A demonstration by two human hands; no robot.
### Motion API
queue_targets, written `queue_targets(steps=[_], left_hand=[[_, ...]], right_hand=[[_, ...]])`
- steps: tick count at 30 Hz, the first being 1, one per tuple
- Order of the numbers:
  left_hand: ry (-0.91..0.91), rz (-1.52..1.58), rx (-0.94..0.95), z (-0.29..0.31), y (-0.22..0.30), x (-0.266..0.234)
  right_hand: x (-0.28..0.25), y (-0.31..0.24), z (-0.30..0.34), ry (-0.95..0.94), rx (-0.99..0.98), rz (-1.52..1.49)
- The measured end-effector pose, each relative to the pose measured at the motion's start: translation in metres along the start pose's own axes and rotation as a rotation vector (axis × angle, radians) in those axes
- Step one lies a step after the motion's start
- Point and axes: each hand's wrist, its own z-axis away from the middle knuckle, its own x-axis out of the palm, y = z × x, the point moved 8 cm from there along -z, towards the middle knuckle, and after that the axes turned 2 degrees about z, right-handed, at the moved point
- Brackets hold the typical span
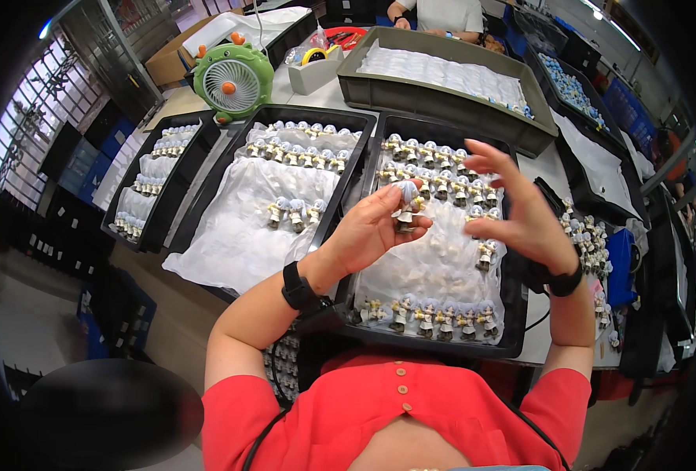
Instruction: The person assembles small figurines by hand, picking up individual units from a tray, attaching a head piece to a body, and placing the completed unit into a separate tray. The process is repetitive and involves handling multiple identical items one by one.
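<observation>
My left hand is closed round a small figurine with pale blue hair, a white outfit and a dark base, held upright between thumb and fingers. Just right of it my right hand is raised, fingers spread and slightly blurred, with nothing in it. Both hands are above a black tray lined with thin white sheeting. Similar figurines stand in rows at the tray's far end, and a near row of figurines lies along its front edge. My right hand hides part of the tray's right side.
A second black tray with figurines on white sheeting adjoins on the left, with a third beyond. A green fan and a large olive bin stand behind. More figurines cluster at right. Another person sits across the table.
</observation>
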Motion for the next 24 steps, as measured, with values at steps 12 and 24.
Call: queue_targets(steps=[12, 24], left_hand=[[0.081, -0.035, 0.095, -0.002, 0.014, 0.007], [0.045, -0.079, 0.003, -0.003, 0.009, 0.005]], right_hand=[[0.076, 0.001, -0.013, 0.296, -0.353, -0.007], [0.077, 0.021, -0.011, 0.205, -0.201, -0.318]])
